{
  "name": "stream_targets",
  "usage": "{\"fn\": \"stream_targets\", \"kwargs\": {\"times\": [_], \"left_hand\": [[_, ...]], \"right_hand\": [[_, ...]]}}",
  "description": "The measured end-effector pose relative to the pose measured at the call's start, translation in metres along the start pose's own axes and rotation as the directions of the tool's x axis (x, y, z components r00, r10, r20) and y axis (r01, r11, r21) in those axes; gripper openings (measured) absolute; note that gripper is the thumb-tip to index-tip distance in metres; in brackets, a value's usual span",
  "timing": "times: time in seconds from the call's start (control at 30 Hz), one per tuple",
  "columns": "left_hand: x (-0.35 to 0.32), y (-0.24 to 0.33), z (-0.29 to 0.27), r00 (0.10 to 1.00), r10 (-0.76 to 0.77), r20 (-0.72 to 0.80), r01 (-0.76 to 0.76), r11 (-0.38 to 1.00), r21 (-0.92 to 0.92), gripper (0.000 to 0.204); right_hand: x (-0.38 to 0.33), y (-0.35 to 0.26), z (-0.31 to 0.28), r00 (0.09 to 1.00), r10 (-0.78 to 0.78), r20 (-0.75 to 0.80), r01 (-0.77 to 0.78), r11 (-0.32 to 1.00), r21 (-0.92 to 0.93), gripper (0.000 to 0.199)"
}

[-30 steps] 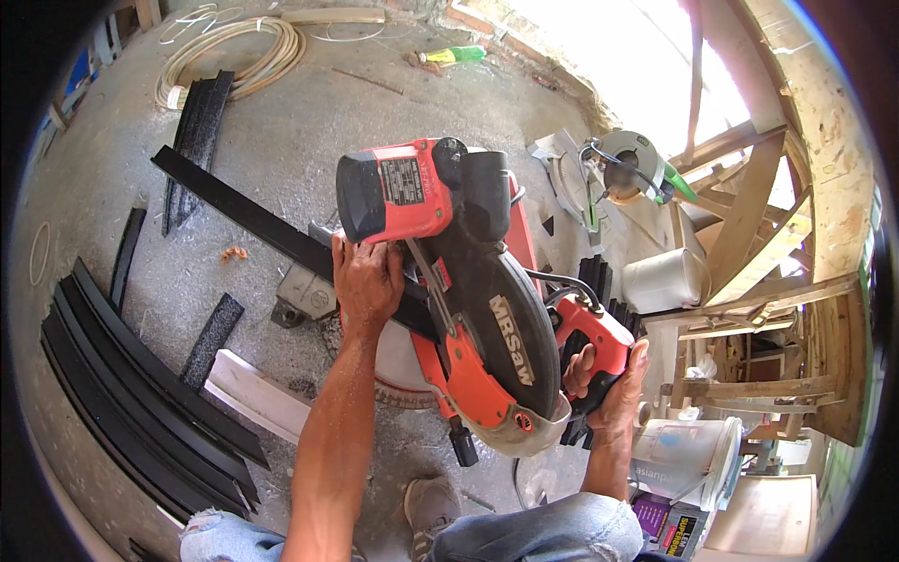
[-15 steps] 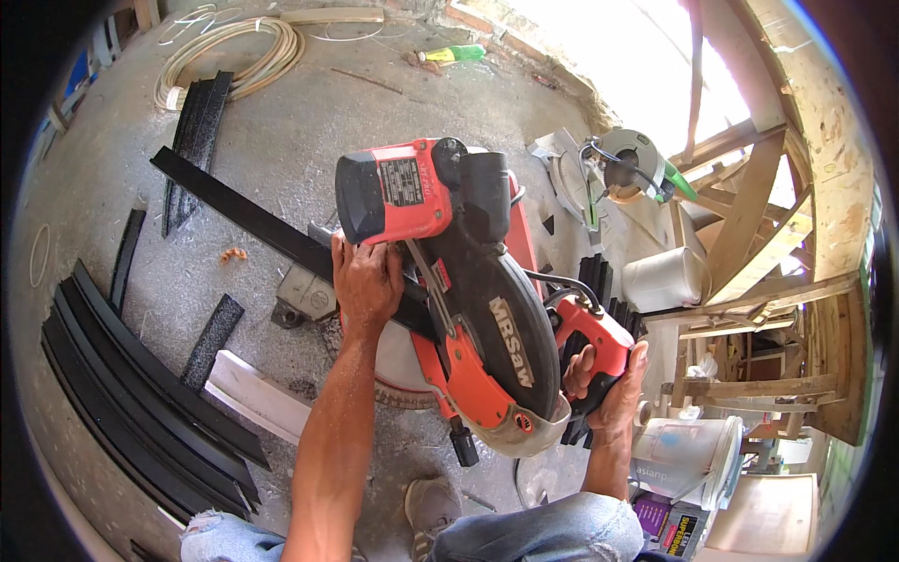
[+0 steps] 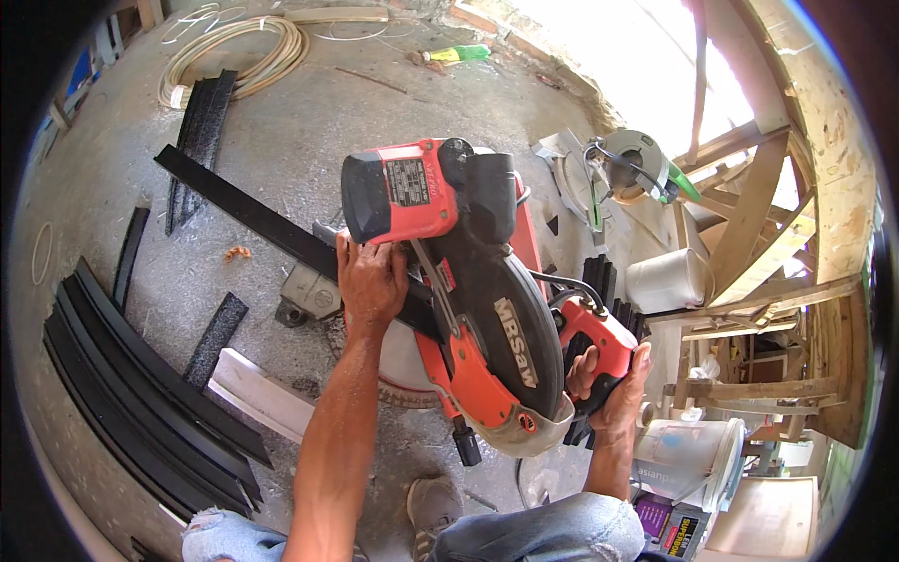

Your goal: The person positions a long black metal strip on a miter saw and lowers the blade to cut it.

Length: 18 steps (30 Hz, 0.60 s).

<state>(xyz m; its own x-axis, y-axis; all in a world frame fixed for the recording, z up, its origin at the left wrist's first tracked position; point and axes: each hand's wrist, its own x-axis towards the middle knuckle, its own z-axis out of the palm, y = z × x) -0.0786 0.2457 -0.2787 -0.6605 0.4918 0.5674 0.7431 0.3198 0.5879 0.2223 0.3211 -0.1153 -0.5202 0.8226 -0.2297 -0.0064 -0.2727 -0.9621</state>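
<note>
A red and black miter saw [image 3: 487,309] stands on the floor in front of me, its head lowered over a long black strip [image 3: 248,214]. My left hand [image 3: 368,284] is closed over the strip beside the saw's motor, pressing it against the saw. Part of the strip is hidden under the blade guard. The strip's far end reaches out to the upper left. My right hand [image 3: 613,393] is wrapped round the saw's red and black handle [image 3: 597,351]. The blade's cutting edge is hidden by the guard.
Several long black strips [image 3: 140,393] lie at the left, with a white strip [image 3: 257,389] and a short black offcut [image 3: 215,339] nearby. Coiled hose [image 3: 234,61] lies at the back. A second saw [image 3: 637,164], white buckets [image 3: 688,459] and a timber frame [image 3: 749,309] are on the right.
The view has shifted very slightly. Both hands, the saw and the black strip keep the same positions relative to one another.
</note>
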Motion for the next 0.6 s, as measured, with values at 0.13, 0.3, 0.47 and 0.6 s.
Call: {"fn": "stream_targets", "kwargs": {"times": [0.13, 0.3, 0.47, 0.6], "left_hand": [[-0.0007, 0.0015, -0.0003, 1.000, -0.012, 0.023, 0.011, 0.999, 0.033, 0.021], [0.0021, 0.0034, -0.0020, 1.000, 0.008, -0.029, -0.009, 1.000, -0.009, 0.021], [0.0005, 0.0012, -0.0003, 1.000, 0.008, -0.014, -0.007, 1.000, 0.029, 0.020], [0.0011, 0.0016, -0.0006, 0.999, 0.017, -0.028, -0.017, 1.000, 0.000, 0.020]], "right_hand": [[-0.0002, -0.0009, 0.0012, 1.000, 0.012, -0.015, -0.012, 1.000, 0.010, 0.079], [0.0006, -0.0030, 0.0033, 1.000, 0.012, -0.027, -0.012, 1.000, -0.005, 0.079], [0.0008, -0.0038, 0.0053, 1.000, -0.005, -0.010, 0.004, 1.000, -0.020, 0.079], [-0.0003, 0.0002, 0.0051, 1.000, 0.007, -0.017, -0.007, 1.000, 0.010, 0.079]]}}
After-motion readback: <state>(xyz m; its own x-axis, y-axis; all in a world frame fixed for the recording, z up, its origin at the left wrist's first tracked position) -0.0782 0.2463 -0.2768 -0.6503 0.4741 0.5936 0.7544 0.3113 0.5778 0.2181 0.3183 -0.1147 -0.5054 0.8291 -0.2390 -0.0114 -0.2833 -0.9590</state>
